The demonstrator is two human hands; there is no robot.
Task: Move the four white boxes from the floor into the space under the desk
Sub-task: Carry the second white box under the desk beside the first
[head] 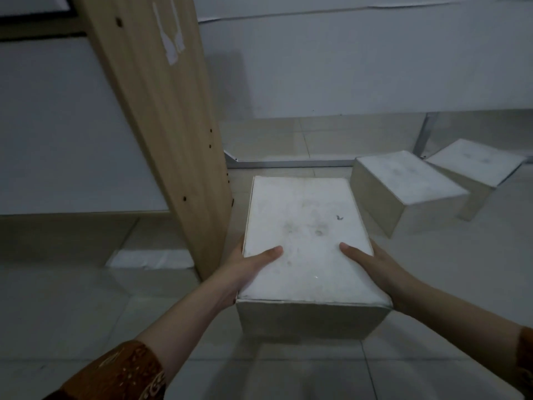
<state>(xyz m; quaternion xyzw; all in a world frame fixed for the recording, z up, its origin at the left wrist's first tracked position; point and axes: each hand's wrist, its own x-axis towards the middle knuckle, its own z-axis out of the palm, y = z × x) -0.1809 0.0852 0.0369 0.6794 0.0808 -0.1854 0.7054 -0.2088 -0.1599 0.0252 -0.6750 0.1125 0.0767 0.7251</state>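
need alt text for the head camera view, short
Two bare hands, left hand and right hand, grip a white box by its sides beside a wooden desk panel. Two more white boxes sit on the tiled floor to the right.

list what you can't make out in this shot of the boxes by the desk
- Fingers of the left hand and right hand: head view, only thumbs show on the held white box; the rest are behind its sides.
- Far white box: partly covered by the middle white box.
- Fourth box: not in view.
- Desk top: cut off by the top edge; only the wooden side panel shows.
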